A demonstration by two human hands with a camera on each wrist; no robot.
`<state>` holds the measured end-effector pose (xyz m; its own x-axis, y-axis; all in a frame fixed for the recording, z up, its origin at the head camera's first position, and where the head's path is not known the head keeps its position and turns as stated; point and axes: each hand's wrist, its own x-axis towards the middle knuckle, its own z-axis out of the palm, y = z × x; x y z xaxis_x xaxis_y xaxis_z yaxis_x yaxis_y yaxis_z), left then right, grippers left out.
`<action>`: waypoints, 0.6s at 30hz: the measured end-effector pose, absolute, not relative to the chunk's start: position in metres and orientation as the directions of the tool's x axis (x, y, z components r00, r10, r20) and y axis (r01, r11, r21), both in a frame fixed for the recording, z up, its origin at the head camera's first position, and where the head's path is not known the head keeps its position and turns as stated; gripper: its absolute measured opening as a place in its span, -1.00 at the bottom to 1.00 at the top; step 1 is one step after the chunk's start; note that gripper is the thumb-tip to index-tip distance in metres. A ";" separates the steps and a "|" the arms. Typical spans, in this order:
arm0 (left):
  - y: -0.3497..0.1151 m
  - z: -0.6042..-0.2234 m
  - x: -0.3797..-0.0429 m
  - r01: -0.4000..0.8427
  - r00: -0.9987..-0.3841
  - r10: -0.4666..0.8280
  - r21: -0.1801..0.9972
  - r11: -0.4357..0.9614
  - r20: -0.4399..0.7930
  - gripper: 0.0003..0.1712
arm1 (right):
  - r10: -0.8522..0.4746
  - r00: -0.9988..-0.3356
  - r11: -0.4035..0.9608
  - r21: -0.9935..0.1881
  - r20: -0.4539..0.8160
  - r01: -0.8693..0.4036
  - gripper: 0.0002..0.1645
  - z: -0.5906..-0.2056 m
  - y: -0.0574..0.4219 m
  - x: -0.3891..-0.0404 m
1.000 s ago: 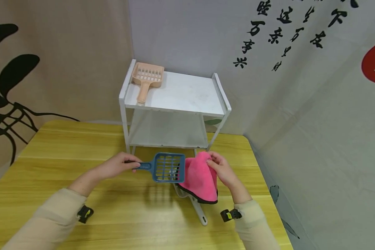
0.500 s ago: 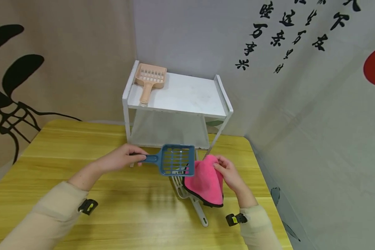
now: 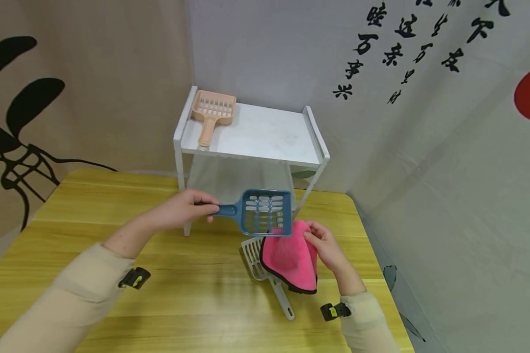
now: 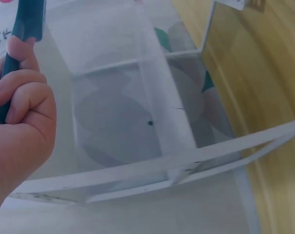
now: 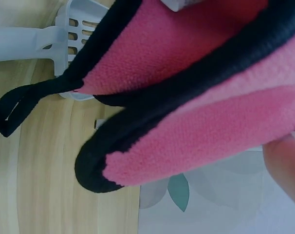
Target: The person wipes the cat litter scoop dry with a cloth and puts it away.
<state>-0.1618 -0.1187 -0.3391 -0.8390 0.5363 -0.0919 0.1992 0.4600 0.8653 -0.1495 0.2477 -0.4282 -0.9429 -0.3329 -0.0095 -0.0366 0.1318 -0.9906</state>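
My left hand (image 3: 185, 210) grips the handle of a blue slotted litter scoop (image 3: 265, 191), held in the air before the white shelf. In the left wrist view, the curled fingers (image 4: 28, 97) wrap that handle, while the scoop's head is out of frame. On the right, my right hand (image 3: 329, 247) pinches the top of a pink cloth (image 3: 291, 260) with black edging, which hangs down in folds. A pale grey litter scoop (image 3: 282, 299) lies on the table, partly hidden behind the cloth. In the right wrist view the cloth (image 5: 211, 131) fills much of the picture.
A white two-tier shelf (image 3: 269, 132) stands at the back of the wooden table (image 3: 159, 304). A peach litter scoop (image 3: 214, 108) lies on its top tier, at the left. Printed fabric (image 3: 424, 147) hangs behind and to the right.
The left hand has carried the blue scoop up and to the right, away from over the grey scoop. The right hand and cloth have shifted slightly right and down.
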 end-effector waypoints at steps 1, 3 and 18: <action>-0.118 -0.337 -0.162 0.201 -0.839 0.537 0.866 0.458 -0.089 -0.63 | -0.332 -0.943 0.133 -0.991 -0.012 -0.034 -0.89 -0.428 0.248 -0.149; -0.116 -0.332 -0.164 0.201 -0.843 0.532 0.866 0.457 -0.086 -0.64 | -0.334 -0.942 0.136 -0.990 -0.014 -0.033 -0.89 -0.429 0.249 -0.149; -0.106 -0.294 -0.167 0.085 -0.847 0.522 0.946 0.313 -0.097 -0.64 | -0.353 -0.936 0.145 -0.987 0.009 -0.064 -0.78 -0.430 0.248 -0.149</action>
